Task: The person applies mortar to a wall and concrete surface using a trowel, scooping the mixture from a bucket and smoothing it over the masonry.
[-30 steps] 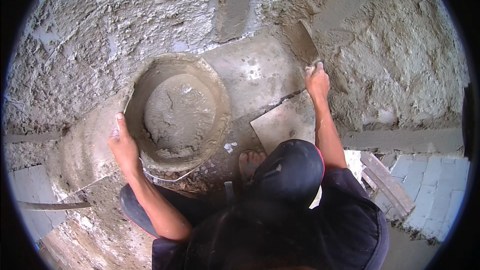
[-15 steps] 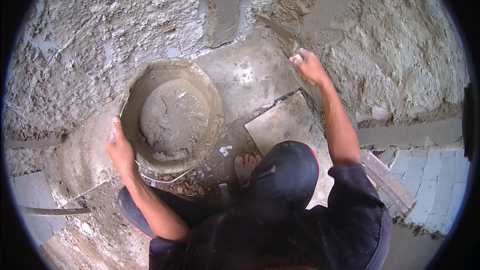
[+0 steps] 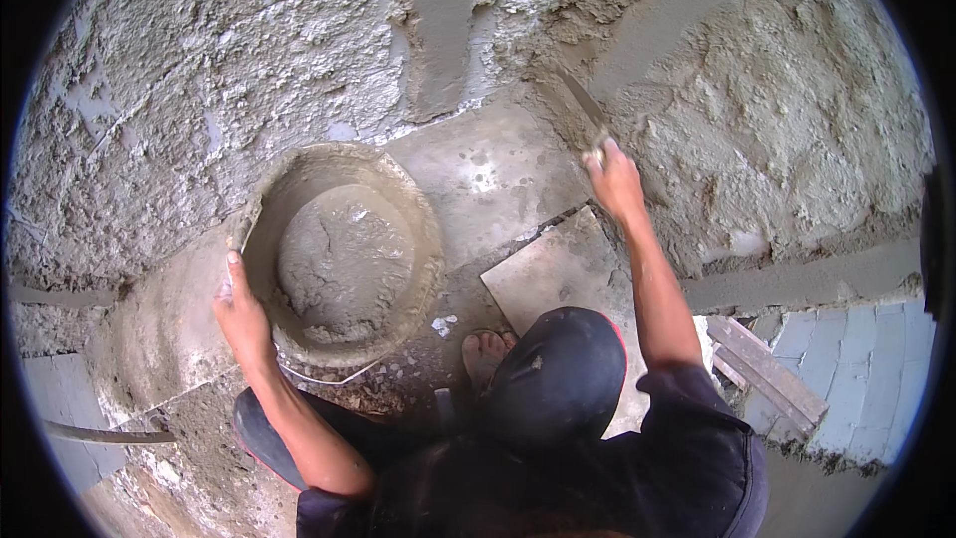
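My left hand (image 3: 242,317) grips the left rim of a round, mortar-crusted bucket (image 3: 426,289), thumb along the outside and the other fingers partly hidden. Wet grey mortar (image 3: 349,259) lies inside it, and a thin wire handle hangs down at its near side. Out to the right, my right hand (image 3: 615,179) is closed round the handle of a trowel (image 3: 583,100). The trowel's blade points up and to the left, close to the rough plastered wall where two wall faces meet. Its blade is seen nearly edge-on.
Smooth mortar strips (image 3: 440,30) run up the rough wall. A flat board (image 3: 488,179) and a square tile (image 3: 558,269) lie on the ground before me. Wooden planks (image 3: 762,369) rest at the right near grey bricks (image 3: 846,359). My bare foot (image 3: 486,354) stands beside the bucket.
My right hand and the trowel have moved down toward me, and the blade now points more steeply upward. My left hand still holds the bucket's rim. The whole view has shifted slightly.
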{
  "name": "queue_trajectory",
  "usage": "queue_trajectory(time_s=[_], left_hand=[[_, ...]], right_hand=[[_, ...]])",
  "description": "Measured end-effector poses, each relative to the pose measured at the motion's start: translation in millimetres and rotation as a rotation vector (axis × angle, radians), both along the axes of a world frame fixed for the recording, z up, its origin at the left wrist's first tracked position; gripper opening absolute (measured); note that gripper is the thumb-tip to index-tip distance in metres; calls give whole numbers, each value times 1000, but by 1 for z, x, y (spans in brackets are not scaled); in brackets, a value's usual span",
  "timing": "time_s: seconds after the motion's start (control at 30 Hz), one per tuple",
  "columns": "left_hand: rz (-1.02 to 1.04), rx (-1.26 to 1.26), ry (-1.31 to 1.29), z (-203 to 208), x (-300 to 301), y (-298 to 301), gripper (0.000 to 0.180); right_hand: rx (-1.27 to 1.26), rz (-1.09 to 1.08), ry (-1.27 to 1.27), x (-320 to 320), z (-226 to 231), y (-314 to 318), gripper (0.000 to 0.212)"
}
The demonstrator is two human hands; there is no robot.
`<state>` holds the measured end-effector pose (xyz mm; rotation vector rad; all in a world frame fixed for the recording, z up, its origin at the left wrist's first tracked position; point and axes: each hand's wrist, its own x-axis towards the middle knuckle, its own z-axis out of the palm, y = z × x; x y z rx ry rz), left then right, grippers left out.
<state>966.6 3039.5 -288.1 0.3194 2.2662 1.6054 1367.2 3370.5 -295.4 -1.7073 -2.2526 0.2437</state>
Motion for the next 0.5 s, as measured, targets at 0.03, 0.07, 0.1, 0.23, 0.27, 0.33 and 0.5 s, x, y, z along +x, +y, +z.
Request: queue_trajectory(time_s=[0.03, 0.07, 0.1, 0.23, 0.27, 0.33, 0.5], left_hand=[[-9, 25, 1, -4, 3, 5, 51], [-15, -8, 13, -5, 8, 9, 50], [-11, -45, 36, 1, 12, 11, 49], [-15, -113, 54, 10, 20, 7, 48], [-15, -85, 78, 12, 24, 7, 49], [-29, -32, 129, 16, 29, 12, 50], [-42, -119, 105, 19, 28, 14, 51]], right_hand=[[70, -11, 60, 4, 9, 20, 32], [133, -15, 126, 11, 15, 41, 31], [191, -8, 205, 9, 23, 49, 31], [-30, -111, 464, 15, 49, 10, 30], [95, -57, 421, 22, 42, -3, 30], [154, 64, 393, 22, 47, -5, 30], [-340, 216, 361, -19, 54, -47, 33]])
